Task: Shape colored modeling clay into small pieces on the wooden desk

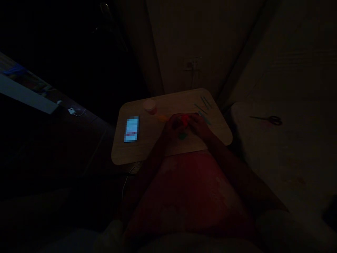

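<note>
The room is very dark. My left hand (pixel 171 127) and my right hand (pixel 200 127) meet over a small wooden table (pixel 147 147), both curled around a small red thing (pixel 185 119) between them. A green bit (pixel 182 135) shows just under the hands and an orange bit (pixel 162 118) lies to their left. What the red thing is cannot be made out.
A lit phone (pixel 131 129) lies on the table's left part, a small pale cup (pixel 150 105) behind it, thin sticks (pixel 204 105) at the far right corner. Scissors (pixel 271 119) lie on the pale surface to the right. A wall socket (pixel 192 64) is behind.
</note>
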